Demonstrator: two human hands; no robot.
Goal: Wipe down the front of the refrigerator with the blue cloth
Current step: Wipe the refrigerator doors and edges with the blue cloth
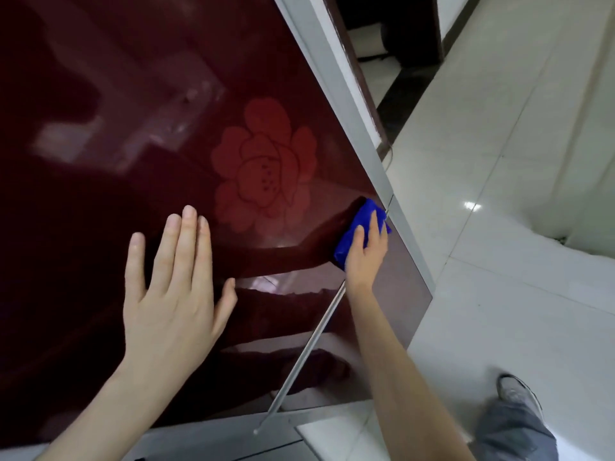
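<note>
The refrigerator front point(139, 94) is a glossy dark red panel with a red flower print point(264, 163), filling the left and centre of the head view. A crumpled blue cloth point(357, 224) is pressed against the door near its right edge, just below the flower. My right hand point(366, 251) is shut on the blue cloth and holds it flat to the surface. My left hand point(174, 287) lies flat on the door at lower left, fingers spread, holding nothing. A thin silver seam point(309, 347) between the doors runs diagonally under my right forearm.
A grey metal side edge point(349, 104) borders the door on the right. Beyond it lies a white tiled floor point(499, 294), a dark doorway point(392, 34) at the top, and my shoe and trouser leg point(517, 424) at bottom right.
</note>
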